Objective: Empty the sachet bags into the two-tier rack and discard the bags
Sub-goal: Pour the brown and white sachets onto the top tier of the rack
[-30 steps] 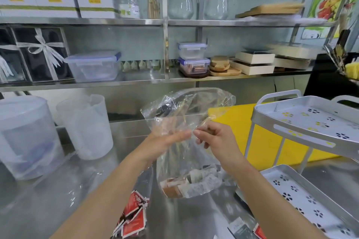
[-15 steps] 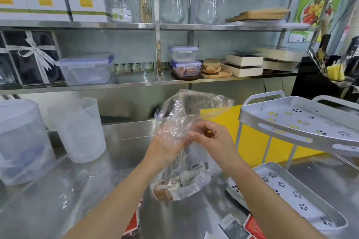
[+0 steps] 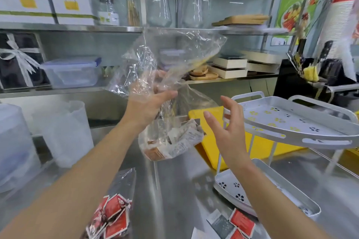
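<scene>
My left hand (image 3: 149, 103) grips a clear plastic bag (image 3: 171, 60) by its neck and holds it up over the steel counter. White and brown sachets (image 3: 174, 141) sit in the bag's hanging bottom. My right hand (image 3: 227, 130) is off the bag, fingers spread, between the bag and the white two-tier rack (image 3: 303, 132). The rack's upper tier (image 3: 330, 137) and lower tier (image 3: 279, 198) show no sachets. A second clear bag with red sachets (image 3: 112, 213) lies on the counter under my left forearm.
Loose red and grey sachets (image 3: 233, 223) lie at the front edge by the rack. A yellow cutting board (image 3: 213, 141) lies behind the rack. Two translucent containers (image 3: 64, 132) stand at the left. Shelves behind hold boxes, jugs and tubs.
My right hand has let go of the bag and pulled away to the right. My left hand has lifted the bag higher.
</scene>
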Motion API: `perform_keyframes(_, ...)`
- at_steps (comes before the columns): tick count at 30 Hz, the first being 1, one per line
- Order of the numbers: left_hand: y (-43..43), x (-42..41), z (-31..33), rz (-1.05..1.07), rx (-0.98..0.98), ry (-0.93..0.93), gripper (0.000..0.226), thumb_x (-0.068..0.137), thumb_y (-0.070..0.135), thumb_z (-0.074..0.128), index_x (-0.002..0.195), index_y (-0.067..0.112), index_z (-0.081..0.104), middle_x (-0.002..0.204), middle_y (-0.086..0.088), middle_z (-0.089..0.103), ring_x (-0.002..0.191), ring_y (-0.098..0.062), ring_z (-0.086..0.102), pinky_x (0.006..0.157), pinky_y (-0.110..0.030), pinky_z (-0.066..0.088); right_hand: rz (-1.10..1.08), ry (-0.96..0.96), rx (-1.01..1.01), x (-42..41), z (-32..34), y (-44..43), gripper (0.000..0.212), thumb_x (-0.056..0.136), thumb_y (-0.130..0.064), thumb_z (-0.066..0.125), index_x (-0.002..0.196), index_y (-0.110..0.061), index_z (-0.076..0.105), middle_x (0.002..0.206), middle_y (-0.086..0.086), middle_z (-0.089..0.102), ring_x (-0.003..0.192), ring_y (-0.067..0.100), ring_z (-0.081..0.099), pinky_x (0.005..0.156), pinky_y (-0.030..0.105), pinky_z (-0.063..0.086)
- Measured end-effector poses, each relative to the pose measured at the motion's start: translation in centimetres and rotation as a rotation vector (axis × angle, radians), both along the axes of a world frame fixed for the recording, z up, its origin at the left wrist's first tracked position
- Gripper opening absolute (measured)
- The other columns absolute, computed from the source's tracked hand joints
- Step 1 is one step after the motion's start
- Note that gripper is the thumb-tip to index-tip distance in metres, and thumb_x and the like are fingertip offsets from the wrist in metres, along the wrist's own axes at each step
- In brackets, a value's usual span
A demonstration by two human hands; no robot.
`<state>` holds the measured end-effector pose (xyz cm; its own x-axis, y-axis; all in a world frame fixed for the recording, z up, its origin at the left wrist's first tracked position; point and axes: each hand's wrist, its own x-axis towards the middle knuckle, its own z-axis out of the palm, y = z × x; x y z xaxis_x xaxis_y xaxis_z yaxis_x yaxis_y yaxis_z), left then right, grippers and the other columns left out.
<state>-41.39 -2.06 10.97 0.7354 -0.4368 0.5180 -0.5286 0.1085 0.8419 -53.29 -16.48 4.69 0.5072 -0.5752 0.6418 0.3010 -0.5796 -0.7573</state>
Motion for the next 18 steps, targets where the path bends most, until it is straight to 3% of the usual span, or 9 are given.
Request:
perform_keyframes(1, -0.1, 0.0, 0.8, 0.002, 0.004, 0.002, 0.022, 0.068, 0.030, 0.079, 0.080, 0.037, 0.062, 0.063, 0.015, 0.067, 0.066, 0.002, 0.064, 0.068, -0.007, 0.047, 0.000, -0.007, 0.054, -0.1, 0.2, -0.2, 0.052, 0.080, -0.041, 0.060, 0.127, -0.026, 0.042, 0.121, -0.016, 0.043, 0.117, -0.004, 0.039, 0.099, 0.022, 0.033)
perform_keyframes(3, -0.4, -0.3, 2.4, -0.004, -0.013, 0.007, 0.017, 0.067, 0.031, 0.080, 0.073, 0.037, 0.066, 0.060, 0.014, 0.060, 0.067, -0.009, 0.058, 0.083, -0.025, 0.047, -0.008, -0.028, 0.181, -0.3, 0.8, -0.6, 0.055, 0.079, -0.043, 0.062, 0.128, -0.029, 0.039, 0.125, -0.012, 0.042, 0.116, -0.002, 0.040, 0.096, 0.024, 0.035)
perform_keyframes(6, -1.2, -0.9, 4.8, -0.003, -0.094, -0.015, 0.029, 0.063, 0.026, 0.082, 0.067, 0.050, 0.067, 0.059, 0.019, 0.064, 0.069, -0.011, 0.059, 0.080, -0.033, 0.049, -0.010, -0.074, 0.382, -0.8, 1.9, -1.6, 0.056, 0.082, -0.035, 0.064, 0.131, -0.024, 0.038, 0.128, -0.004, 0.044, 0.119, 0.009, 0.042, 0.088, 0.023, 0.037)
perform_keyframes(8, -1.9, -1.3, 6.4, -0.036, -0.184, 0.026, 0.025, 0.059, 0.029, 0.082, 0.078, 0.039, 0.071, 0.084, 0.006, 0.072, 0.080, -0.018, 0.065, 0.079, -0.034, 0.053, 0.075, -0.085, 0.504, -1.3, 2.8, -2.3, 0.050, 0.083, -0.034, 0.063, 0.127, -0.019, 0.043, 0.122, -0.001, 0.053, 0.116, 0.014, 0.049, 0.085, 0.023, 0.040)
perform_keyframes(9, -2.4, -1.4, 7.1, -0.072, -0.205, 0.065, 0.037, 0.056, 0.033, 0.082, 0.091, 0.029, 0.071, 0.101, -0.004, 0.071, 0.091, -0.021, 0.066, 0.084, -0.036, 0.054, 0.118, -0.069, 0.529, -1.5, 3.2, -2.7, 0.047, 0.083, -0.035, 0.062, 0.124, -0.017, 0.047, 0.119, 0.000, 0.057, 0.113, 0.016, 0.053, 0.084, 0.024, 0.042)
perform_keyframes(11, -3.5, -1.7, 8.3, -0.167, -0.198, 0.122, 0.069, 0.056, 0.039, 0.080, 0.112, 0.002, 0.062, 0.125, -0.017, 0.060, 0.113, -0.028, 0.060, 0.101, -0.042, 0.046, 0.160, -0.037, 0.509, -2.2, 4.1, -3.2, 0.041, 0.085, -0.036, 0.059, 0.120, -0.015, 0.054, 0.117, 0.004, 0.062, 0.106, 0.017, 0.058, 0.081, 0.026, 0.044)
perform_keyframes(12, -4.1, -1.9, 8.9, -0.212, -0.200, 0.135, 0.066, 0.061, 0.035, 0.078, 0.113, -0.001, 0.060, 0.130, -0.020, 0.056, 0.119, -0.031, 0.056, 0.104, -0.045, 0.043, 0.175, -0.038, 0.489, -2.5, 4.6, -3.5, 0.037, 0.086, -0.035, 0.057, 0.117, -0.015, 0.057, 0.114, 0.004, 0.063, 0.101, 0.016, 0.059, 0.080, 0.028, 0.045)
perform_keyframes(15, -6.2, -3.1, 10.0, -0.302, -0.262, 0.214, 0.066, 0.069, 0.023, 0.076, 0.125, -0.003, 0.051, 0.132, -0.022, 0.055, 0.117, -0.034, 0.057, 0.101, -0.049, 0.045, 0.193, -0.093, 0.451, -3.6, 6.0, -4.1, 0.023, 0.090, -0.028, 0.053, 0.105, -0.015, 0.064, 0.104, 0.007, 0.066, 0.088, 0.016, 0.061, 0.076, 0.030, 0.053)
perform_keyframes(18, -8.8, -4.3, 10.5, -0.293, -0.290, 0.219, 0.066, 0.074, 0.023, 0.073, 0.130, -0.001, 0.048, 0.131, -0.015, 0.057, 0.117, -0.022, 0.058, 0.106, -0.039, 0.042, 0.128, -0.176, 0.435, -4.9, 7.2, -5.1, 0.016, 0.091, -0.022, 0.053, 0.094, -0.016, 0.067, 0.093, 0.006, 0.066, 0.078, 0.015, 0.060, 0.066, 0.025, 0.052)
